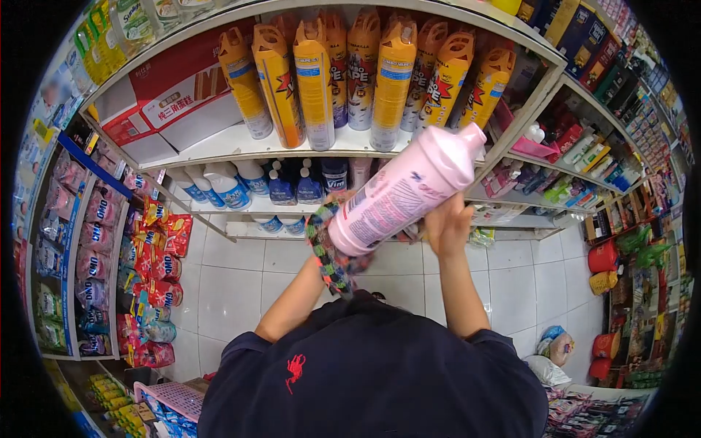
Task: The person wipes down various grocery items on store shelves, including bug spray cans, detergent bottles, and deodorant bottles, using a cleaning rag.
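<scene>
A pink plastic bottle (405,186) with a pink cap is held up at a slant, its neck pointing to the upper right. My left hand (339,197) grips it near the base, with a checked multicoloured cloth (328,252) bunched between palm and bottle. Much of that hand is hidden by cloth and bottle. On the other side, my right hand (447,225) is open close beside the bottle's upper body, fingers apart, and the bottle overlaps part of it.
Yellow spray cans (314,84) line the shelf ahead, beside a red and white carton (171,102). White bottles (228,186) and blue pump bottles (281,186) fill the shelf below. Detergent packs (150,277) are stacked at left; bags (551,358) lie on the tiled floor at right.
</scene>
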A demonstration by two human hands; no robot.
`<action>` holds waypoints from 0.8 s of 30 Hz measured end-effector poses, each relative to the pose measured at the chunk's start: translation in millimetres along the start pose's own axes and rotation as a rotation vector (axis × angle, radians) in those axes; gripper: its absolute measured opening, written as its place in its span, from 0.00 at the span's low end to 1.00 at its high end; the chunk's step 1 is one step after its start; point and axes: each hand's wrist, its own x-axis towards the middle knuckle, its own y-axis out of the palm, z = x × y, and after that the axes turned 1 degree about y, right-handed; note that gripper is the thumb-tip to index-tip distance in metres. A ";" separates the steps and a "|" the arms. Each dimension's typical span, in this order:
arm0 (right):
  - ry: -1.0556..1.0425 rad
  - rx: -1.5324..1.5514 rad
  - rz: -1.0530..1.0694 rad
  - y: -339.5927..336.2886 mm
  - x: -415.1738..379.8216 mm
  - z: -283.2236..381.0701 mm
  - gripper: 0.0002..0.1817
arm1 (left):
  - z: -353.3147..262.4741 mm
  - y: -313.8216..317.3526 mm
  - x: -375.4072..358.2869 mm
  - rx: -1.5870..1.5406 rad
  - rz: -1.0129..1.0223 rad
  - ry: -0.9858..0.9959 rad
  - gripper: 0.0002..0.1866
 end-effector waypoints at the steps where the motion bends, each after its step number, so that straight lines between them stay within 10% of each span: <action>1: 0.039 0.075 -0.049 2.9 -4.2 -5.3 0.37 | -6.5 -8.0 -2.3 0.013 -0.011 0.004 0.37; 6: 0.175 0.318 -0.082 1.4 -11.7 -16.3 0.36 | -26.4 51.3 -25.2 1.321 0.106 0.324 0.38; 8: 0.120 0.222 -0.086 -0.6 -19.1 -28.4 0.39 | -24.3 61.2 -27.6 1.329 0.043 0.210 0.49; 11: 0.123 0.081 -0.014 -3.7 -24.7 -35.9 0.42 | -13.9 52.8 -17.9 1.214 0.098 0.561 0.57; 18: 0.009 -0.250 0.081 24.3 -33.3 -30.7 0.55 | -41.9 96.7 -5.9 0.920 -0.034 0.688 0.53; 24: 0.131 -0.338 0.134 24.4 -32.6 -25.2 0.43 | -77.3 131.5 -10.4 1.330 0.138 0.909 0.42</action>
